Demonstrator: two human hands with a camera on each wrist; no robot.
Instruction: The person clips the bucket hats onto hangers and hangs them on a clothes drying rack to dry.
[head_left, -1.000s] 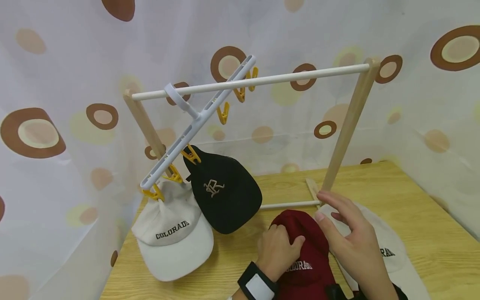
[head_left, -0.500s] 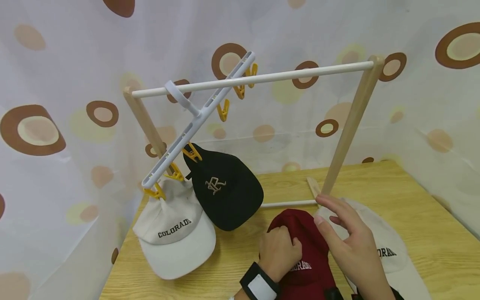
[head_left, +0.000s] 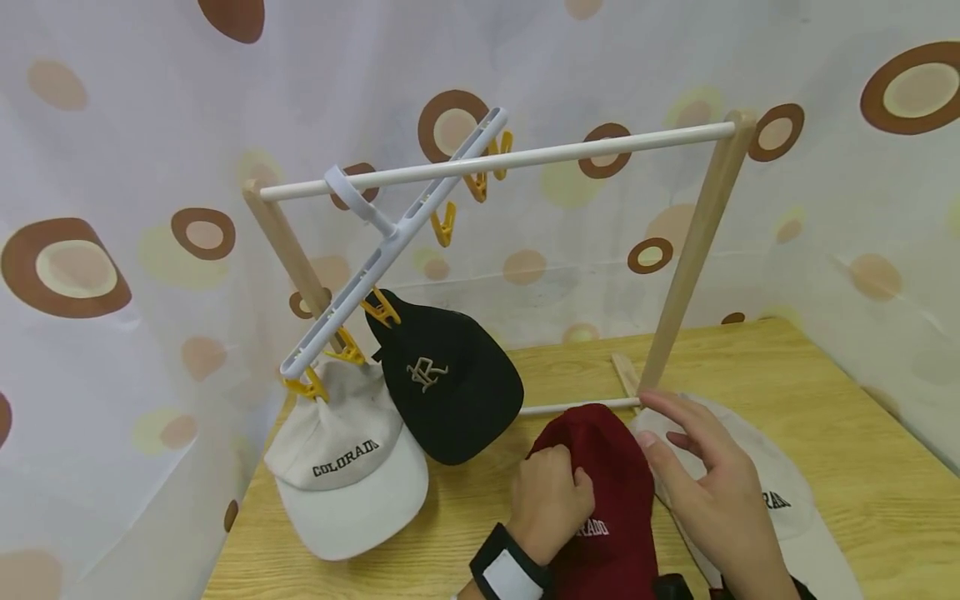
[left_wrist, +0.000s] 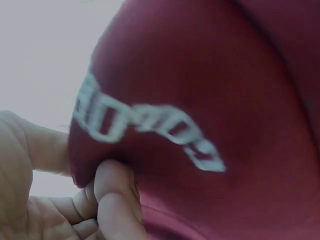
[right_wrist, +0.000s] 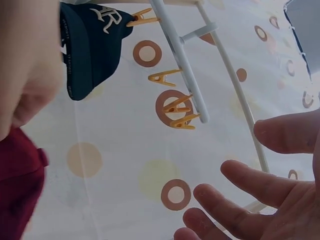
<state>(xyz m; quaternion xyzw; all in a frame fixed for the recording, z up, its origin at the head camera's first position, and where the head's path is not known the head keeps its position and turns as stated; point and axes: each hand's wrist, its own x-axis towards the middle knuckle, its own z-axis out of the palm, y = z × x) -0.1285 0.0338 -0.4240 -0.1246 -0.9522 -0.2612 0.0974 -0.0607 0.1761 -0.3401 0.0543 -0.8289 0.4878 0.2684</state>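
My left hand (head_left: 547,504) pinches the upper edge of a dark red cap (head_left: 626,475), which hangs brim-down at the front of the table. In the left wrist view, thumb and fingers fold the fabric near its white lettering (left_wrist: 170,125). My right hand (head_left: 712,492) holds nothing; its fingers are spread and relaxed, just right of the red cap. Partly behind that hand, a cream cap (head_left: 787,475) lies on the table. A white clip hanger (head_left: 401,229) carries a cream cap (head_left: 348,462) and a black cap (head_left: 457,392) on yellow clips at its near end.
The hanger hooks over the white bar (head_left: 570,152) of a wooden-legged rack (head_left: 697,258). Several yellow clips, one of them a free clip (head_left: 444,225), hang bare at its far end. A dotted curtain (head_left: 555,58) closes off the back of the wooden table (head_left: 750,367).
The red cap has risen a little and shifted slightly left with my left hand. My right hand stays nearly in place. The hanger and its caps look the same.
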